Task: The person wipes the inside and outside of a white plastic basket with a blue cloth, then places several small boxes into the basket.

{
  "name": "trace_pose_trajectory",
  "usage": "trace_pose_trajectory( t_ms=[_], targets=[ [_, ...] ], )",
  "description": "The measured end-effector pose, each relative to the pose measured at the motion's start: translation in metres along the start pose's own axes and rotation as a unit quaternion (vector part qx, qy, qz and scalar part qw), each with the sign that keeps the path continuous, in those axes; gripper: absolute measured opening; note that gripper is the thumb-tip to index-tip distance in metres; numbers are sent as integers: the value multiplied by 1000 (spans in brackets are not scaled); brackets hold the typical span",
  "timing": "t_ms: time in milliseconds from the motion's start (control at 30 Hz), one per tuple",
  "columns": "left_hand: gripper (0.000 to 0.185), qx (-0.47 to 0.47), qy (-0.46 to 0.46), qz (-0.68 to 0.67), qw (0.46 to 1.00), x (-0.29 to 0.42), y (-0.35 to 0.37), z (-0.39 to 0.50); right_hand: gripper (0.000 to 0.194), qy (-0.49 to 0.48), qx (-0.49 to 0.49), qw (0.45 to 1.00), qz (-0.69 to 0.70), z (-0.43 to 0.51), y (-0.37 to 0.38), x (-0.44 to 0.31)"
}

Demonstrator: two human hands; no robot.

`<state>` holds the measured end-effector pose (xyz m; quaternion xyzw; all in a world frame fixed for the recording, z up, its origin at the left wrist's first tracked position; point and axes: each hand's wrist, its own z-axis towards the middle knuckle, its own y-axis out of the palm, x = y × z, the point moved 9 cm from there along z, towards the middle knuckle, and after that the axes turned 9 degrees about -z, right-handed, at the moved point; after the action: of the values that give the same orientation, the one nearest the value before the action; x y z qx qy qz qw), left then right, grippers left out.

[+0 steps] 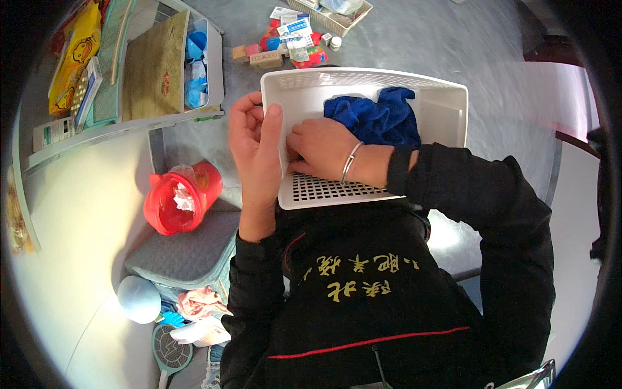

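A white perforated plastic basket [364, 77] is tilted open in front of my chest. My left hand [257, 131] grips its left end wall, thumb over the rim and fingers outside. My right hand [320, 150], with a silver bangle at the wrist, reaches inside against that same end; its fingertips are partly hidden, so I cannot tell whether they hold anything. Beside this hand a crumpled dark blue cloth [374, 116] lies in the basket. Past the basket's far side, small medicine boxes [266, 59], packets and a white bottle [335, 43] lie in a pile on the grey surface.
A second plastic basket [342, 30] holds packets at the top. On the left are an open shelf unit with a wooden board [155, 68] and a yellow packet [80, 53]. Below stand a red bin [167, 209], a grey cushioned stool [180, 255] and an electric fly swatter [172, 347].
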<state>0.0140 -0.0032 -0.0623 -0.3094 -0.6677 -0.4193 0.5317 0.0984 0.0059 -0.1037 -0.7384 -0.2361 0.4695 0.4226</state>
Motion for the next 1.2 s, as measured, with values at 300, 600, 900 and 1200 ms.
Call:
trace_pose_trajectory(
  t_ms=[300,600,900,1200],
  targets=[
    [31,15,-4,-23,1000,-5,-5,1,21,74,-13,997,-30,5,11,7],
    [31,11,-21,-3,1000,-3,-3,0,28,15,-62,994,-88,-20,-36,36],
    [30,7,-16,-17,1000,-2,2,2,14,5,-22,988,151,-27,-28,13],
    [29,3,-7,-14,1000,-5,-4,2,23,64,-27,998,0,2,12,5]
  ],
)
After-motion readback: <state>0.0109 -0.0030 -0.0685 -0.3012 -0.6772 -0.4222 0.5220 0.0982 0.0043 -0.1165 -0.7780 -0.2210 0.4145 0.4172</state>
